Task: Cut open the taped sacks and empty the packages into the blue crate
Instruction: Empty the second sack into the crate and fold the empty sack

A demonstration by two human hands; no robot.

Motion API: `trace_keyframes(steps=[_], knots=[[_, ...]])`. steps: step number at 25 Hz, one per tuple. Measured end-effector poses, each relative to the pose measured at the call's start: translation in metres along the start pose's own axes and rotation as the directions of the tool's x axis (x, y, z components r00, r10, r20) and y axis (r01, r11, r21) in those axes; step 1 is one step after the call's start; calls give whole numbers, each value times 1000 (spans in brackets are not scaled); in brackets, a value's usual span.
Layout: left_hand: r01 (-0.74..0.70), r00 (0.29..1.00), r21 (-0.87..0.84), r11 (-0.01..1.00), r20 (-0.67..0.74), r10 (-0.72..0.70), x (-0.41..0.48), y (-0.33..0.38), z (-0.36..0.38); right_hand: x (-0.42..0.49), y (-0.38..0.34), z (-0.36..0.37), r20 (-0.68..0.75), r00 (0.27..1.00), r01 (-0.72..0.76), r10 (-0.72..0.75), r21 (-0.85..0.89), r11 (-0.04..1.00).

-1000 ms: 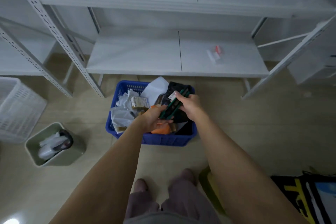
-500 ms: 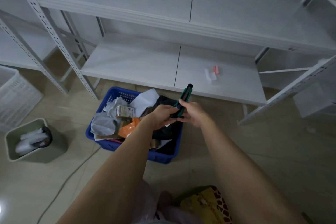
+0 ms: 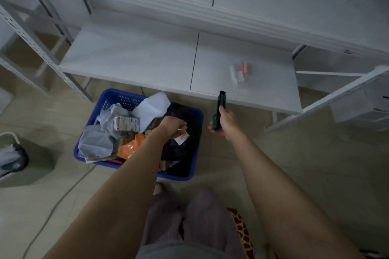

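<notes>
A person in pale mauve trousers (image 3: 202, 216) stands on a beige tiled floor (image 3: 315, 164), both bare arms stretched forward. A giraffe-patterned item (image 3: 242, 230) lies by the right leg.

The left hand (image 3: 172, 126) hangs over the blue plastic crate (image 3: 117, 93), fingers curled downward. A small white slip with a yellow patch (image 3: 182, 138) shows at the fingertips; whether the grip has hold of it cannot be told.

The right hand (image 3: 227, 121), just right of the crate and apart from it, has its grip closed round a green-and-black utility knife (image 3: 220, 104), whose tip points up and away towards the shelving.

The crate sits on the floor in front of the person's feet, piled with packages: a grey plastic mailer (image 3: 94, 143), an orange mailer (image 3: 130, 147), a small printed box (image 3: 125, 123), a white mailer (image 3: 151, 107) and a black plastic bag (image 3: 185, 115).

A thin dark cable (image 3: 63, 195) trails across the floor to the left, where a grey-green waste bin (image 3: 35, 166) with a dark liner stands at the frame's edge.

Beyond the crate rises white metal shelving (image 3: 40, 48). On its lowest shelf (image 3: 136, 59) lies a small clear packet with red and white contents (image 3: 240, 71), too blurred to identify.
</notes>
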State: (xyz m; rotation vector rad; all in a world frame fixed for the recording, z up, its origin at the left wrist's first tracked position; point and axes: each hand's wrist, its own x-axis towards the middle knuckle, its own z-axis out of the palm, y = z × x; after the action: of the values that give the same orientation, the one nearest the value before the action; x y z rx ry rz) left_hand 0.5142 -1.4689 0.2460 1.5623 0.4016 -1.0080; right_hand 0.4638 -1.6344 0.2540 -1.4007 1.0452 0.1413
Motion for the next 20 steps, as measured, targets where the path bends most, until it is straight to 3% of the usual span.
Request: trace_keyframes(steps=[3, 10, 15, 20], knots=[[107, 994, -12, 994, -4, -107, 20, -7, -2, 33, -4, -2, -14, 998, -69, 68, -115, 991], [195, 962, -85, 977, -177, -208, 98, 0, 14, 159, -20, -1, 82, 987, -114, 137, -240, 964], [170, 959, 26, 985, -235, -159, 153, 38, 19, 262, -41, -5, 81, 980, -166, 184, -198, 966], [83, 945, -109, 991, -306, -112, 192, 71, 22, 350, -48, 1, 83, 960, -256, 268, -140, 957]])
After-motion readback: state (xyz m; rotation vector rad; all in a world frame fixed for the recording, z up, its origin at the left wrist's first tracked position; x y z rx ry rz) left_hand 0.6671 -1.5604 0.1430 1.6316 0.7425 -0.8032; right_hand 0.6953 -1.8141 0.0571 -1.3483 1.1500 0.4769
